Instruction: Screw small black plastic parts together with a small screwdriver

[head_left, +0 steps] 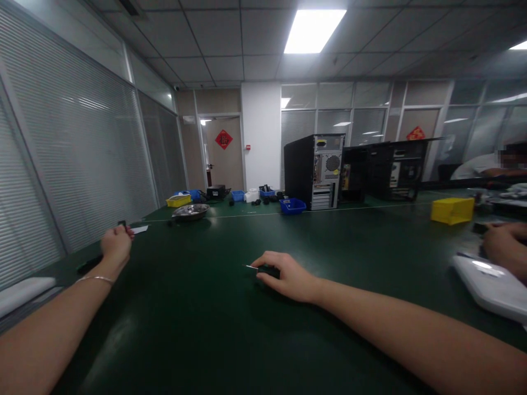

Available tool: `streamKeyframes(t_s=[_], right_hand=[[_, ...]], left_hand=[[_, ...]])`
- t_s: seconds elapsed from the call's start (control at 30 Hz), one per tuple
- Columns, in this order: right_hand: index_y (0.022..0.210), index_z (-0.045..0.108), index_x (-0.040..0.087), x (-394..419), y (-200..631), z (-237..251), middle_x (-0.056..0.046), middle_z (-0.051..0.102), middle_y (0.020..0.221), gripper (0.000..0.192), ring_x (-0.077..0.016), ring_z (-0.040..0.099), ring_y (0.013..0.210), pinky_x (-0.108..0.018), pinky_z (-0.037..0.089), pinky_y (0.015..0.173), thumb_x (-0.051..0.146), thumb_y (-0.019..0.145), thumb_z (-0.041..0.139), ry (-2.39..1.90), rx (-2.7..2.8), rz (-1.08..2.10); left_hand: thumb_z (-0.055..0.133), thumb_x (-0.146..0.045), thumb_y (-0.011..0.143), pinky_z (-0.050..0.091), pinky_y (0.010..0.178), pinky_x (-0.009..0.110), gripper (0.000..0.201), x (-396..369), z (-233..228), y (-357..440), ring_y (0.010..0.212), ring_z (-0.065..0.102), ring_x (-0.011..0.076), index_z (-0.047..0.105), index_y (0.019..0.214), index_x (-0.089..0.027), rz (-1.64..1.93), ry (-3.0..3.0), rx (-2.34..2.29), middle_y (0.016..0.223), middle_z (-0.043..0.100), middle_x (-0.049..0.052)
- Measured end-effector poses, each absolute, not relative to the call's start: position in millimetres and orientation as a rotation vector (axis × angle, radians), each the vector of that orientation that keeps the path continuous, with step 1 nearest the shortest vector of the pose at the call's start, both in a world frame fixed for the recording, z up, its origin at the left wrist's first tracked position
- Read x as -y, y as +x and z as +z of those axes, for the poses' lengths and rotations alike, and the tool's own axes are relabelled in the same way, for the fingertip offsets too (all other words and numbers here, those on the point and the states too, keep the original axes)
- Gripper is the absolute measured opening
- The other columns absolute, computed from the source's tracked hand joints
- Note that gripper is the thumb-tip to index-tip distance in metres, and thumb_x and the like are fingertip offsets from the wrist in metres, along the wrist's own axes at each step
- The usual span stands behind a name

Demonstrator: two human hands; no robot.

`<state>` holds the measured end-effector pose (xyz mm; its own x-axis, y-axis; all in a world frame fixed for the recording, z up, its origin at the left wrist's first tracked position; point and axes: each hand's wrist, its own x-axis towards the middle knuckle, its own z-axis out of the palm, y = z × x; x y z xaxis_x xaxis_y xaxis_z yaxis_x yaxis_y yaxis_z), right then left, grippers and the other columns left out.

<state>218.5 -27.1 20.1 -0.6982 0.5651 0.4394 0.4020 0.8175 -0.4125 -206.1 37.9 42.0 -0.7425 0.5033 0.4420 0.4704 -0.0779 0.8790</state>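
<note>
My right hand [290, 277] rests low over the middle of the green table [197, 329], fingers closed around the dark handle of a screwdriver [252, 267]. Its thin metal shaft points left. Farther left, my left hand [116, 244] reaches out with its fingers pinched on a small dark piece [122, 223], too small to name. Just beyond those fingers lies a white slip of paper [140, 229]. A black object [88, 265] lies on the table beside my left wrist, partly hidden by it.
A shiny metal bowl [191, 212] and a yellow bin [179, 201] stand at the back left. Behind the blue tray [292, 206] rises a computer tower [302, 173]. Another yellow bin [452, 211], a white device [492, 285] and another person's hand [504, 247] are at right.
</note>
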Motion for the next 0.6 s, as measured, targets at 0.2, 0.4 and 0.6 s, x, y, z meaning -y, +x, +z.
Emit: streamKeyframes(t_s=[0.2,0.4,0.6], right_hand=[[0.110,0.057,0.021,19,220,17,-0.004,0.060,0.103,0.027,-0.0170,0.057,0.090,-0.029,0.046,0.078,0.026,0.085,0.051,-0.747,2.361,0.411],[0.115,0.054,0.023,3,227,11,-0.005,0.059,0.109,0.031,-0.0189,0.055,0.097,-0.033,0.044,0.084,0.022,0.084,0.051,-0.796,2.251,0.313],[0.113,0.057,0.023,3,226,9,-0.004,0.061,0.107,0.030,-0.0178,0.056,0.096,-0.030,0.045,0.082,0.021,0.083,0.052,-0.745,2.314,0.371]], left_hand=[[0.047,-0.027,0.081,0.043,0.057,0.023,0.019,-52,34,-132,0.058,0.052,0.0115,0.057,0.083,-0.011,1.576,1.459,-1.598,0.066,0.057,0.001],[0.049,-0.036,0.082,0.041,0.065,0.026,0.028,-20,18,-31,0.072,0.051,0.0140,0.057,0.096,-0.013,0.995,1.689,-1.008,0.083,0.057,0.005],[0.040,-0.040,0.086,0.031,0.054,0.023,0.033,0,4,-6,0.059,0.038,0.0103,0.055,0.101,-0.015,0.828,1.700,-0.910,0.070,0.046,-0.001]])
